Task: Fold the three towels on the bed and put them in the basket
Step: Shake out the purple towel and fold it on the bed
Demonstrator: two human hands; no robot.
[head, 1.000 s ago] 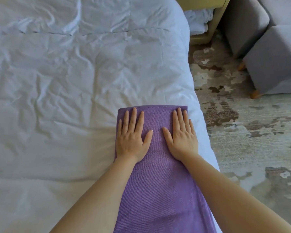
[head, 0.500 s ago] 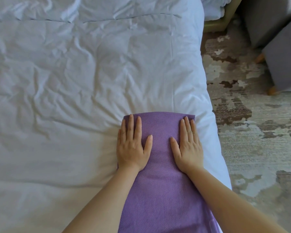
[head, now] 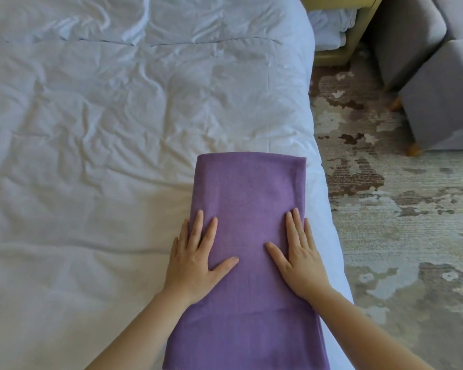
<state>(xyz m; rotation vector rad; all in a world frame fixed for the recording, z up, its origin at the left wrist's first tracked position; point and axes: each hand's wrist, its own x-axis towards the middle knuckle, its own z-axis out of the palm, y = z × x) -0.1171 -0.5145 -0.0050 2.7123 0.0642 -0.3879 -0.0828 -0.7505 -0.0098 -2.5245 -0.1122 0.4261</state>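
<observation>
A purple towel point(head: 247, 188), folded into a long strip, lies on the white bed point(head: 104, 129) near its right edge and runs out of the bottom of the view. My left hand point(head: 195, 259) rests flat on the towel's left side, fingers spread, with the outer fingers over the left edge. My right hand point(head: 301, 253) lies flat on its right side. Both palms press down around the middle of the strip and grip nothing. No other towel and no basket is in view.
The bed's right edge drops to a patterned carpet point(head: 412, 236). At the top right stand grey upholstered stools point(head: 444, 97) on wooden feet. A yellow-green shelf unit point(head: 358, 36) holds folded white linen beside them.
Both hands have slid back toward me along the towel, from its far end to its middle, so more of the far part shows. The view has shifted a little.
</observation>
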